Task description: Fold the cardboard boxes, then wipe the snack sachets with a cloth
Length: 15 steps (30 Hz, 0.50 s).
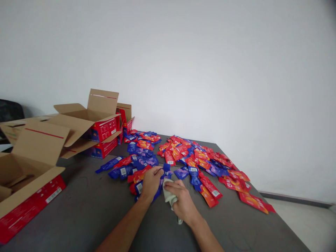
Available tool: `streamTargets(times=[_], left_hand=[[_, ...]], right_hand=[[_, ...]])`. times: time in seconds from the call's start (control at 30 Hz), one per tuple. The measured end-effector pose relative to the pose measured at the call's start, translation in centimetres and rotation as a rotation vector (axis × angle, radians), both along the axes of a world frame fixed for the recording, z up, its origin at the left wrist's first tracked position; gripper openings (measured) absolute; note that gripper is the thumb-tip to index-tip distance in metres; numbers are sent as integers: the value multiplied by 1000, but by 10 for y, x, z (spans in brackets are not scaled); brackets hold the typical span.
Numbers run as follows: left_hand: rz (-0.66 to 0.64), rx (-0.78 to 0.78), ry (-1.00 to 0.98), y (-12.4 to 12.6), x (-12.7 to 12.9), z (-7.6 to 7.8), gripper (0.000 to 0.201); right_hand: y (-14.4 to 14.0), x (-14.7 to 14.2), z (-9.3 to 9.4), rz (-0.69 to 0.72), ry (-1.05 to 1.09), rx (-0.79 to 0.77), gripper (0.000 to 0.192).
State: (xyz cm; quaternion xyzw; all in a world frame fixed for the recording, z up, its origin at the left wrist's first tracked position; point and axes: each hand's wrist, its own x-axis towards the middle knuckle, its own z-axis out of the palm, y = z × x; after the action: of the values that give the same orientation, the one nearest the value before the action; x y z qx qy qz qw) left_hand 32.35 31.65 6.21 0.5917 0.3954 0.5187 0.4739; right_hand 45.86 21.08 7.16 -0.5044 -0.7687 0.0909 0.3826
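One grey worktop (91, 210) carries everything, running out beyond both hands to a white wall. Well away to the left of the left hand (151, 182) stand several open cardboard boxes with red printed sides: the nearest box (26, 182) gapes at the worktop's near left edge, a second box (89, 122) sits farther back with its flaps up, and a smaller one (126, 117) stands behind that. Beyond the hands and spreading off to the right lies a loose scatter of red and blue sachets (194, 157), many overlapping, the outermost red ones reaching toward the worktop's right edge. The left hand lies palm down on the near end of that scatter, its fingers curled over a few red and blue sachets (138, 178); whether it grips any of them I cannot tell. Just beside it, almost touching, the right hand (181, 199) is closed around a pale crumpled cloth (169, 196), a strip of which trails out beneath the palm onto the worktop.
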Motion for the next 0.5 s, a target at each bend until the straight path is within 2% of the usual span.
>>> streamTargets(times=[0.1,0.23,0.37,0.43,0.5], left_hand=[[-9,-32,-84,1,-4,0,23],[-36,-172,-261,1,1,-5,24],[-273,-394,-503,-10,16,-4,29],[-377,-434,-588,-19,21,-1,31],[-421,-454,-626,-27,22,4,33]], right_hand=[[0,-3,-2,23,-15,-1,81],[0,-1,-6,-51,47,102,85],[0,3,-8,-132,91,173,86],[1,3,-9,-151,92,180,83],[1,3,-9,-158,91,193,79]])
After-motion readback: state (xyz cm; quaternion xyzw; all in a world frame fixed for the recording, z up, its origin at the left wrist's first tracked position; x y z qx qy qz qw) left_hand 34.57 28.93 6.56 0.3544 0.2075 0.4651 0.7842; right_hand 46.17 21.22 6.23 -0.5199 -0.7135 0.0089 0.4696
